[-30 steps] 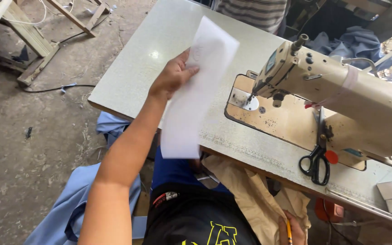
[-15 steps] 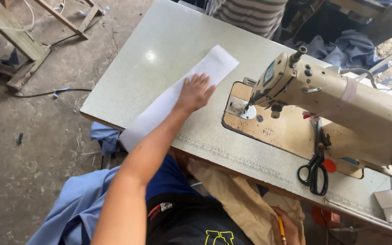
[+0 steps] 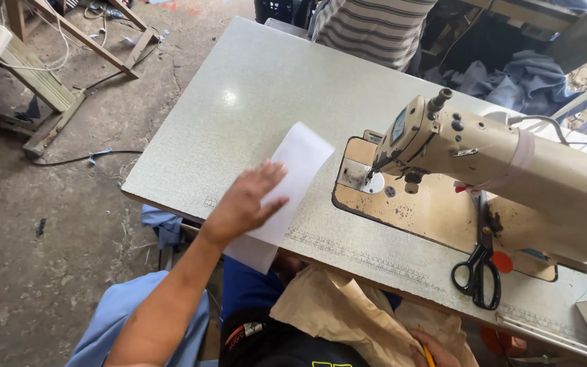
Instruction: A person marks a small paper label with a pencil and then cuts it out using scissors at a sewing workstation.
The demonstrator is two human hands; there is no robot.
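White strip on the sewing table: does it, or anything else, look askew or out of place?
The white strip lies diagonally under the left hand, its near end overhanging the table edge. The scissors lie flat by the sewing machine. Nothing looks damaged.

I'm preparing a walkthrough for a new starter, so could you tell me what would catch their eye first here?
Most striking is the beige sewing machine at the table's right. Next, the left hand lies flat on a white strip of fabric overhanging the near edge of the table. Black scissors lie beside the machine.
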